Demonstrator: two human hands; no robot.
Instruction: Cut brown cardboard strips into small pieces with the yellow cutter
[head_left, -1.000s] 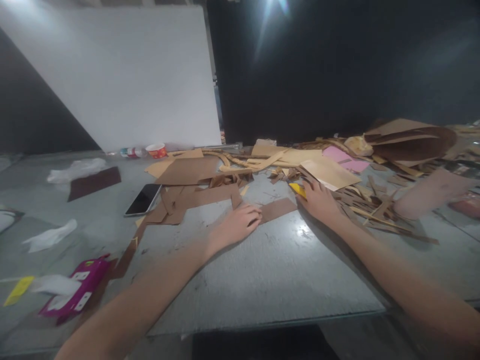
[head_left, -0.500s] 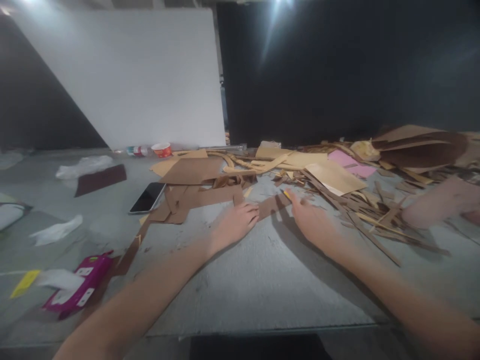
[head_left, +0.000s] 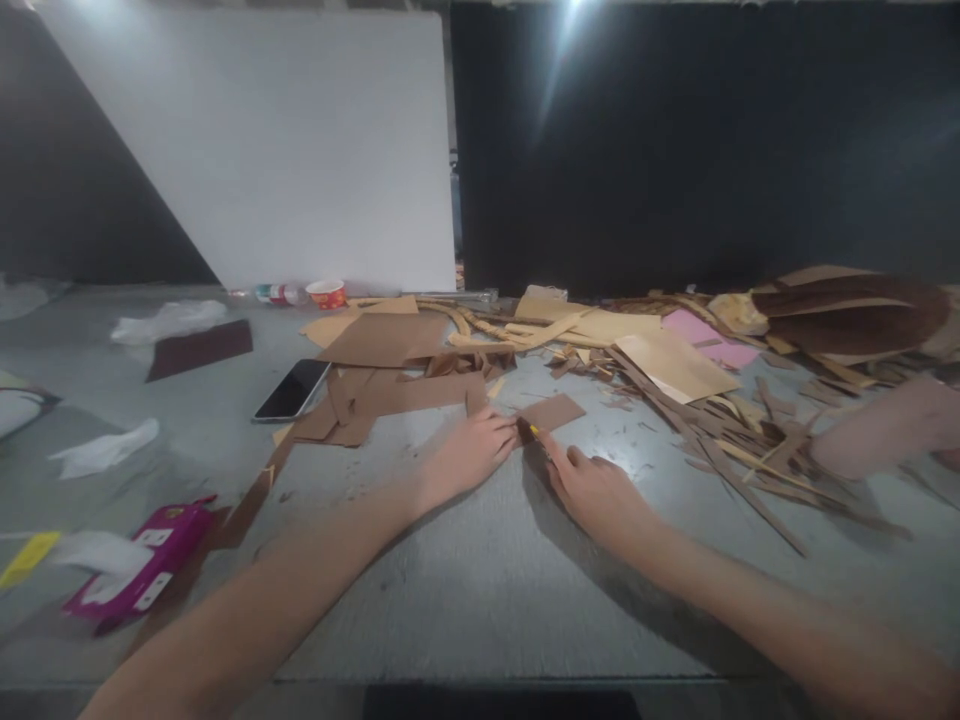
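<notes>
My left hand (head_left: 477, 445) lies palm down on the table, fingers stretched out and close together, pressing on the left end of a small brown sheet piece (head_left: 553, 411). That piece looks like leather or card; its left part is hidden under the fingers. My right hand (head_left: 592, 490) is closed around a slim yellow tool with a dark tip, which looks like a utility knife (head_left: 533, 429). Its tip is on or just over the brown piece, right beside my left fingertips. Other brown sheets (head_left: 420, 392) lie just beyond my left hand.
A phone (head_left: 292, 390) and a purple tissue pack (head_left: 150, 560) are on the left. Brown offcut strips (head_left: 720, 460) heap at right, near another person's arm (head_left: 885, 425). A red cup (head_left: 326, 293) and a pink sheet (head_left: 709, 338) sit further back. White and black boards stand behind.
My right hand has moved left and nearer to me, bringing the utility knife from the piece's far right corner to beside my left fingers. My left hand stays in place.
</notes>
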